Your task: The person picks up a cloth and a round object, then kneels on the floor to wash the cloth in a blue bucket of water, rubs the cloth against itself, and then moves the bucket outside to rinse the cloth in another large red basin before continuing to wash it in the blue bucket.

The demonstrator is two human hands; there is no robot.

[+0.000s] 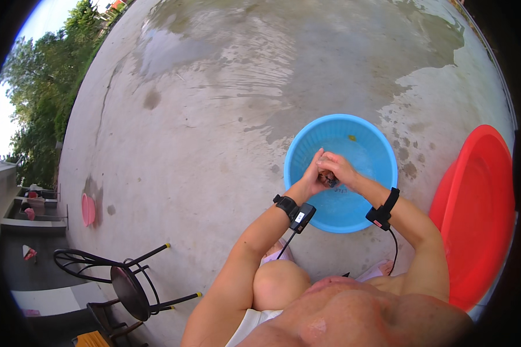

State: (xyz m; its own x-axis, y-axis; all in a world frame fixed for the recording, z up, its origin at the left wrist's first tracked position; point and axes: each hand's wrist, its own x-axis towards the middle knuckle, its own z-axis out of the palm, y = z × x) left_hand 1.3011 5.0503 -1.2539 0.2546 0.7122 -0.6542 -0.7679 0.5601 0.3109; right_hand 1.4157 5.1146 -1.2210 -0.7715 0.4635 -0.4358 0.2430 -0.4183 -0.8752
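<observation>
Both hands are together over a round blue plastic basin (298, 149) on the ground before me. My left hand (311, 178) cups a small dark reddish-brown lump (328, 178) from the left. My right hand (339, 168) closes over the lump from the upper right, its fingers meeting those of the left. The fingers cover much of the lump, so I cannot tell exactly what it is. A small yellowish-green piece (351, 138) lies inside the basin near its far side. The basin seems to hold shallow water, and dark marks show on its bottom.
A big red plastic basin (482, 217) stands tilted on its side at my right. To the left are a dark metal-framed chair (130, 292) and a small pink basin (88, 210). Wet patches (330, 56) spread over the concrete ground (191, 156). Cabled black devices are strapped to both forearms.
</observation>
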